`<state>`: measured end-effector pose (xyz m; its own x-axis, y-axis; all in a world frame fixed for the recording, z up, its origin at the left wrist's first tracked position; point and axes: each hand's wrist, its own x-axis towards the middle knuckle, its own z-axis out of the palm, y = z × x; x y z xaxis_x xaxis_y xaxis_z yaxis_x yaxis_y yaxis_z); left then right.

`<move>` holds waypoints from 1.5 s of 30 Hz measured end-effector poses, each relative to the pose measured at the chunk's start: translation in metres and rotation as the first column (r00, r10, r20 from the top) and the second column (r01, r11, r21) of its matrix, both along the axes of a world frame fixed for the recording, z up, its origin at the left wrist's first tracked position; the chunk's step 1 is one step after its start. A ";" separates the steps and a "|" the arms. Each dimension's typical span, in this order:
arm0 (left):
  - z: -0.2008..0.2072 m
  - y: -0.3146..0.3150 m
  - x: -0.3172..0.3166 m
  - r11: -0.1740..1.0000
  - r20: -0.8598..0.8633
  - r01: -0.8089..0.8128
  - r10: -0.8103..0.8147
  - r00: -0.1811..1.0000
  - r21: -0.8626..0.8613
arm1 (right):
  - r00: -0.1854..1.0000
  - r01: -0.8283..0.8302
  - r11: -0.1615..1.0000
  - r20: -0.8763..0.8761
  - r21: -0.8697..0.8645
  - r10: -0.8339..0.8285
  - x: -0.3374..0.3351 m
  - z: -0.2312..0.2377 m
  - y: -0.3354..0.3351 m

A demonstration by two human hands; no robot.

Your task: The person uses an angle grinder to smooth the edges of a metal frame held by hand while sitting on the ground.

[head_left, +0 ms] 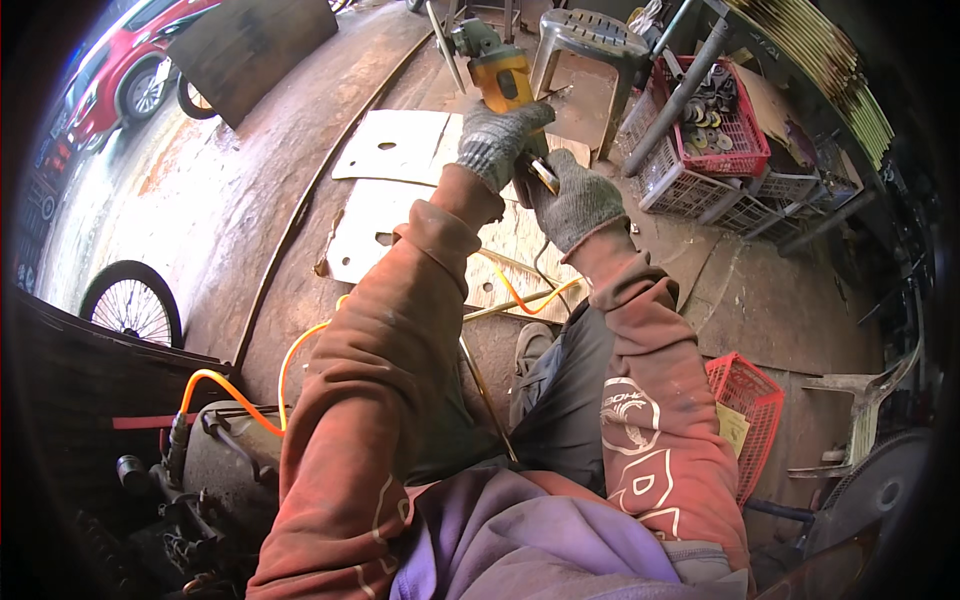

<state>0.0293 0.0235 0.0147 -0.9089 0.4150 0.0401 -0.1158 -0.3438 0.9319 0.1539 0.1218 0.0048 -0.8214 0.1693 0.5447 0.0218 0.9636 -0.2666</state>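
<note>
Both my hands wear grey knit gloves and meet in front of me, above pale plates on the floor. My left hand [500,140] is closed at the lower end of a yellow-bodied power tool [503,80], which has a grey-green head and looks like an angle grinder. Close beside it, my right hand [578,205] is closed round a shiny metal piece [543,175]; the fingers hide most of this piece. Whether it touches the power tool I cannot tell. Beneath the hands lie flat pale plates [368,215] with round and oval holes.
An orange hose [300,345] curves past my left arm. A metal stool [590,35] stands ahead. At right, a red basket [745,150] of discs and parts sits on pale crates. Another red basket [745,410] is by my right elbow. A spoked wheel [132,305] stands at left.
</note>
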 end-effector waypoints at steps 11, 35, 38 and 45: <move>-0.006 0.004 -0.006 0.997 0.025 -0.014 0.012 1.000 0.076 | 1.000 0.013 1.000 -0.010 0.010 -0.012 -0.002 -0.003 0.000; -0.005 0.000 -0.002 1.000 -0.013 -0.011 0.011 1.000 -0.029 | 0.999 -0.024 1.000 0.030 0.020 0.024 0.001 -0.003 0.000; -0.005 0.000 -0.004 1.000 -0.022 0.003 -0.003 1.000 -0.006 | 1.000 -0.011 1.000 0.013 0.013 0.011 0.001 -0.003 0.002; -0.005 0.002 -0.007 0.999 0.029 -0.022 0.022 0.999 0.025 | 0.993 -0.027 0.999 0.118 0.021 0.024 0.002 -0.002 0.001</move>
<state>0.0224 0.0252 0.0102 -0.9187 0.3942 0.0237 -0.1350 -0.3700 0.9192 0.1556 0.1231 0.0029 -0.8839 0.1359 0.4474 0.0269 0.9700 -0.2416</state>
